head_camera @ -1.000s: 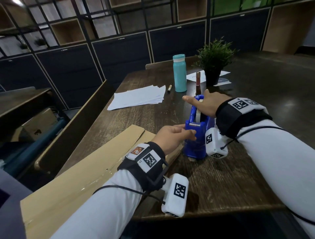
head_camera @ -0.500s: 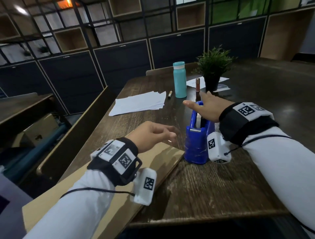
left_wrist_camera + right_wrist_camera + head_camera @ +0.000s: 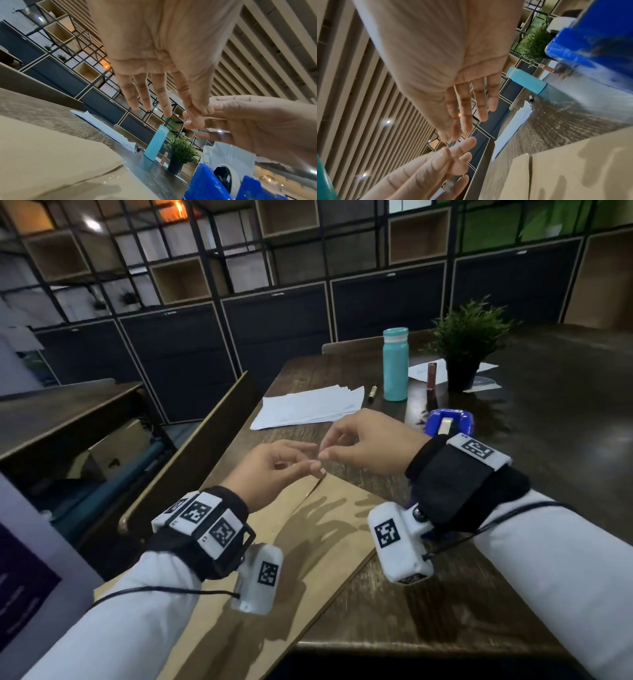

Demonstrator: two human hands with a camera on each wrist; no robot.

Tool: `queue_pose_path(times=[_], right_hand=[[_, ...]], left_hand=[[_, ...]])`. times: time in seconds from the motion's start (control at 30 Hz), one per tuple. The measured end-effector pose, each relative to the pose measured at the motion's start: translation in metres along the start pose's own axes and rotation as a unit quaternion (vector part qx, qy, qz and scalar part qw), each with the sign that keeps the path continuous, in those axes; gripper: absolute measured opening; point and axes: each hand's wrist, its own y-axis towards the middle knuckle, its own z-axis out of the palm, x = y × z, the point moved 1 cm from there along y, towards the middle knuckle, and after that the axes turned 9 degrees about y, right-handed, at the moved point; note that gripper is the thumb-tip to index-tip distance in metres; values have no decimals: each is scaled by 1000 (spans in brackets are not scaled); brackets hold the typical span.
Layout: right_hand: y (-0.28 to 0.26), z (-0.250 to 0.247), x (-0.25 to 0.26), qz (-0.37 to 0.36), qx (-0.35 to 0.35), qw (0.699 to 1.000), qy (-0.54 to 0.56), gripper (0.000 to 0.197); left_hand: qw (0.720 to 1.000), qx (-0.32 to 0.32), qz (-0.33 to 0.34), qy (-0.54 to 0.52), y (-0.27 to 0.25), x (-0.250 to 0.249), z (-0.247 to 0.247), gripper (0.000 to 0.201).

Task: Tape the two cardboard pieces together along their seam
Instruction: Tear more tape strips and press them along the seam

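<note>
Two tan cardboard pieces [image 3: 329, 529] lie flat at the table's near left, and their seam [image 3: 310, 493] looks glossy. Above the seam's far end my left hand [image 3: 313, 465] and right hand [image 3: 323, 453] meet fingertip to fingertip. Each pinches thumb against forefinger on a small, barely visible strip of clear tape; the other fingers are spread. In the left wrist view, my left hand [image 3: 197, 113] pinches beside the right fingers. The right wrist view has my right hand [image 3: 448, 136] just above the left fingers. The blue tape dispenser [image 3: 448, 422] stands behind my right wrist, untouched.
A stack of white paper [image 3: 308, 407], a pen [image 3: 372, 392], a teal bottle [image 3: 395, 364], a small brown tube [image 3: 431, 376] and a potted plant [image 3: 462, 350] sit farther back. A wooden chair back [image 3: 191, 460] stands left of the table. The table's front edge [image 3: 428, 645] is close.
My left hand left the dispenser and moved left over the cardboard. My right hand let go of the dispenser top and came across to meet the left fingertips.
</note>
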Motion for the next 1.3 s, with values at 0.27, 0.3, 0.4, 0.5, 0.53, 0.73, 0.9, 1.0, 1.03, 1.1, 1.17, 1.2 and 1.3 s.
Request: queue_pose_path(times=[0.27, 0.3, 0.4, 0.5, 0.53, 0.73, 0.9, 1.0, 1.03, 1.1, 1.17, 1.2, 1.3], right_hand=[[5, 25, 7, -32, -15, 999, 12, 12], [7, 28, 9, -46, -20, 999, -5, 11], [9, 36, 12, -81, -42, 994, -64, 7], [12, 41, 15, -98, -90, 990, -36, 9], [13, 42, 15, -84, -97, 992, -19, 10], [27, 57, 0, 54, -24, 996, 68, 25], [35, 79, -13, 151, 36, 970, 190, 19], [39, 86, -18, 165, 49, 967, 190, 21], [41, 88, -19, 165, 53, 968, 184, 21], [45, 92, -21, 165, 66, 969, 171, 22], [48, 97, -22, 169, 78, 968, 166, 23], [50, 100, -22, 173, 83, 968, 162, 22], [53, 106, -19, 177, 105, 967, 150, 15]], left_hand=[[1000, 5, -24, 4, -11, 18, -3, 19], [999, 3, -36, -6, -12, 22, -4, 21], [997, 20, -71, -16, -11, 29, -7, 29], [988, 68, -128, 51, -13, 46, -13, 34], [984, 83, -144, 66, -14, 53, -15, 35], [942, 200, -192, 191, -21, 75, -17, 27], [929, 219, -197, 223, -23, 81, -12, 21], [930, 213, -177, 243, -27, 82, -14, 20], [929, 212, -172, 249, -29, 82, -16, 20], [923, 223, -162, 269, -31, 82, -20, 20], [916, 234, -153, 288, -32, 82, -24, 20], [915, 237, -150, 292, -32, 82, -25, 20], [913, 245, -147, 289, -31, 83, -25, 24]])
